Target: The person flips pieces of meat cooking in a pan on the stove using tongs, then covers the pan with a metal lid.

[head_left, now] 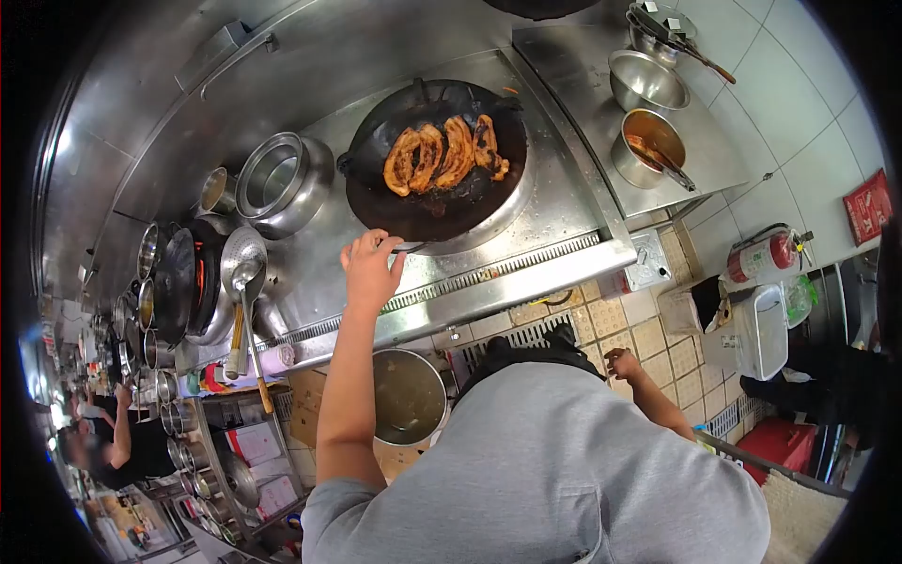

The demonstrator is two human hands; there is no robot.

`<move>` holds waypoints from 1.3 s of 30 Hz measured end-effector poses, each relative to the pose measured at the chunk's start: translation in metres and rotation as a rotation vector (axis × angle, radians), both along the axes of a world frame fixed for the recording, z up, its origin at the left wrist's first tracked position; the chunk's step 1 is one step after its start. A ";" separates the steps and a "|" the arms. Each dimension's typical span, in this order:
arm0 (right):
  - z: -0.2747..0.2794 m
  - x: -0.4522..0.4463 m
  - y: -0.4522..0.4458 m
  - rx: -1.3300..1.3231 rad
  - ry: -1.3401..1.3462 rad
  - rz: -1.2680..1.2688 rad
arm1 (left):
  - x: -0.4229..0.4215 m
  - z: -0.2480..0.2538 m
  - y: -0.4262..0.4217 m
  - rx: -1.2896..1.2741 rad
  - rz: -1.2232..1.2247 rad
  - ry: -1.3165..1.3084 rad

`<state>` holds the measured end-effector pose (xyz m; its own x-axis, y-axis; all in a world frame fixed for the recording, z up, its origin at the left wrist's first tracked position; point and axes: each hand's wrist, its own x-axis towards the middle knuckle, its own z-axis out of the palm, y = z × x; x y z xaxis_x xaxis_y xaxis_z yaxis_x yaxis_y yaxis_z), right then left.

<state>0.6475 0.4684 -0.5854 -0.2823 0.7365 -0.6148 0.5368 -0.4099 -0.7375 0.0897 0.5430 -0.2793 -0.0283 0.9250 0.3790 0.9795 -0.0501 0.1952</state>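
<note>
Your bare left hand [372, 274] reached to the near rim of the wide, round, black metal wok [402, 214], which sat in the upper middle of the frame on the silver stainless-steel table [568, 202]; the fingers met the rim and the thumb stood apart, but you could not have told from this view whether they were grasping it. Your bare right hand [620, 364] hung low at right of centre, loosely curled, with nothing visible in it. A pull or downward press on that single near edge could have tipped the wok towards you, sending the four long, browned, charred-edged meat strips [456, 158] sliding over the rim; with only one hand there, it could also have swivelled. If the metal was hot, which did not show, your uncovered fingers could have been burned. The round wok had no clear long axis, its open mouth facing upward; the strips ran roughly from top to bottom of the frame, the left three leaning rightward at their upper ends and the rightmost leaning leftward.
</note>
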 end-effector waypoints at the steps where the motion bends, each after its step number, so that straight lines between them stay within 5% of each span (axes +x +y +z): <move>1: 0.038 -0.018 0.010 -0.268 -0.083 -0.242 | 0.000 0.001 -0.001 -0.051 0.030 -0.011; 5: 0.014 -0.017 0.032 -0.131 -0.114 -0.229 | -0.001 -0.001 -0.001 -0.164 0.136 0.027; 7: -0.003 -0.015 0.042 0.015 -0.039 0.036 | -0.001 -0.007 -0.001 -0.161 0.138 0.038; 13: 0.014 -0.062 0.040 -0.125 -0.110 -0.071 | 0.011 -0.004 -0.006 -0.085 0.128 -0.045; 16: -0.029 -0.063 0.032 0.301 -0.147 0.200 | 0.014 -0.006 -0.012 0.056 0.039 -0.216; 18: -0.018 -0.070 0.028 0.303 -0.153 0.215 | 0.019 -0.010 -0.019 0.170 -0.048 -0.353; 20: -0.005 -0.073 0.024 0.305 -0.160 0.225 | 0.035 -0.017 -0.036 -0.454 0.056 -0.591; 23: -0.017 -0.064 0.015 0.145 -0.141 0.062 | 0.066 -0.031 -0.058 -0.405 -0.147 -0.554; 25: -0.061 -0.037 0.010 0.853 -0.195 0.674 | 0.072 -0.050 -0.061 -0.291 -0.307 -0.493; 26: -0.036 -0.051 0.005 0.062 -0.118 0.116 | 0.074 -0.048 -0.060 -0.295 -0.313 -0.494; 39: 0.023 -0.089 0.012 -0.006 -0.295 0.052 | 0.063 -0.031 -0.040 -0.115 -0.145 -0.685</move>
<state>0.5584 0.4803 -0.5620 -0.1276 0.7222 -0.6798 0.7480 -0.3800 -0.5441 0.1527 0.5025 -0.3108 -0.0985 0.9705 0.2199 0.6193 -0.1131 0.7770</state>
